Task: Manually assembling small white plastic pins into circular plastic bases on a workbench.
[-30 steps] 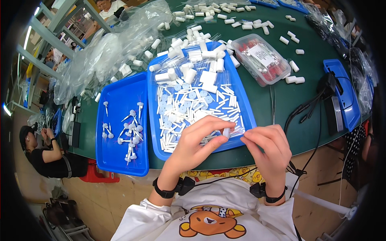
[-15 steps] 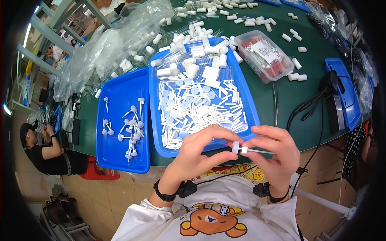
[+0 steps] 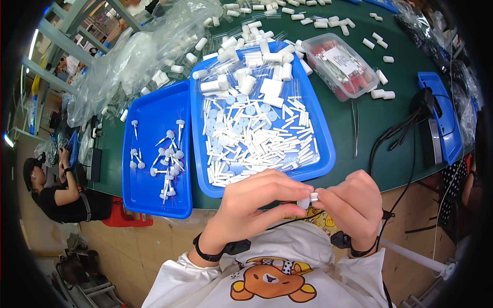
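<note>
In front of my chest, both hands meet on a small part made of a whitish disc (image 3: 303,203) and a short white sleeve (image 3: 314,196). My left hand (image 3: 257,197) pinches the disc between thumb and fingertips. Thumb and curled fingers of my right hand (image 3: 357,203) close on the sleeve end, hiding whatever extends behind it. Just beyond lies a large blue tray (image 3: 198,159) with many short white tubes (image 3: 262,143), pale blue discs (image 3: 250,110) and thicker white cylinders (image 3: 247,84). A smaller blue tray (image 3: 138,190) to its left holds several disc-and-stem assemblies (image 3: 169,154) with thin reddish wires.
Tweezers (image 3: 355,131) lie right of the large tray, near a clear plastic box (image 3: 339,66) of red and white parts. Black cables (image 3: 395,131) and another blue tray (image 3: 444,123) are farther right. Plastic bags (image 3: 133,61) cover the far left. A person (image 3: 56,190) sits at left.
My right hand's fingers have curled in closer to the sleeve, and the thin rod that showed there is now hidden. The part has dropped slightly lower in view.
</note>
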`<move>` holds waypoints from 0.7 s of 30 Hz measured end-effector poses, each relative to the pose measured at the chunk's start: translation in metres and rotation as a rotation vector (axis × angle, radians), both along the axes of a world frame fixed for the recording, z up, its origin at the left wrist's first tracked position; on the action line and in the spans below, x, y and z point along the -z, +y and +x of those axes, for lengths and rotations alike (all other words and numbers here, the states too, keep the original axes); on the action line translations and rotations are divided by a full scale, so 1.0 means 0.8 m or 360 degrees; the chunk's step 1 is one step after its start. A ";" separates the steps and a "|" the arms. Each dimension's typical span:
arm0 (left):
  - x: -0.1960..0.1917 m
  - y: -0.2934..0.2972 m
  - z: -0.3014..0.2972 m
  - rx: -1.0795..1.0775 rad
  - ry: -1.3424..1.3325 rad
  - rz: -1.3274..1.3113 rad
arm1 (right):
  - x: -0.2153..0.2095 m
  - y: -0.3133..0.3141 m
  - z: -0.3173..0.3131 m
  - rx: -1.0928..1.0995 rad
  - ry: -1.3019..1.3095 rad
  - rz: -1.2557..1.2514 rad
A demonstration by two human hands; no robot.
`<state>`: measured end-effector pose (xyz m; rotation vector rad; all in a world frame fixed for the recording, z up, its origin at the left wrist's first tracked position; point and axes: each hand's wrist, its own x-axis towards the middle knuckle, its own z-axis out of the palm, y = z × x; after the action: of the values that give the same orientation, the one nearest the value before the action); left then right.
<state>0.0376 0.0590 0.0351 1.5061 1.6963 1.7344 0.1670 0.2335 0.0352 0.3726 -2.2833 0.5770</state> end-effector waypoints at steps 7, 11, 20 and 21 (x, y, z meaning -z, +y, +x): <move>0.004 -0.010 0.009 -0.0100 0.0136 0.0019 | 0.003 -0.005 -0.001 -0.0167 -0.0240 -0.0162; 0.021 -0.029 0.010 -0.0017 0.0015 0.0073 | 0.002 -0.017 0.002 -0.0362 -0.0674 -0.0665; 0.028 -0.069 0.001 -0.0132 -0.0040 0.0089 | -0.011 -0.033 -0.037 -0.0598 -0.1556 -0.1350; 0.028 -0.073 0.000 -0.0210 -0.0001 0.0043 | -0.011 -0.031 -0.048 -0.0619 -0.1493 -0.1166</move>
<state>0.0372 0.0008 0.0124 1.4338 1.8162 1.8294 0.1284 0.2087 0.0438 0.1796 -2.5866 2.0515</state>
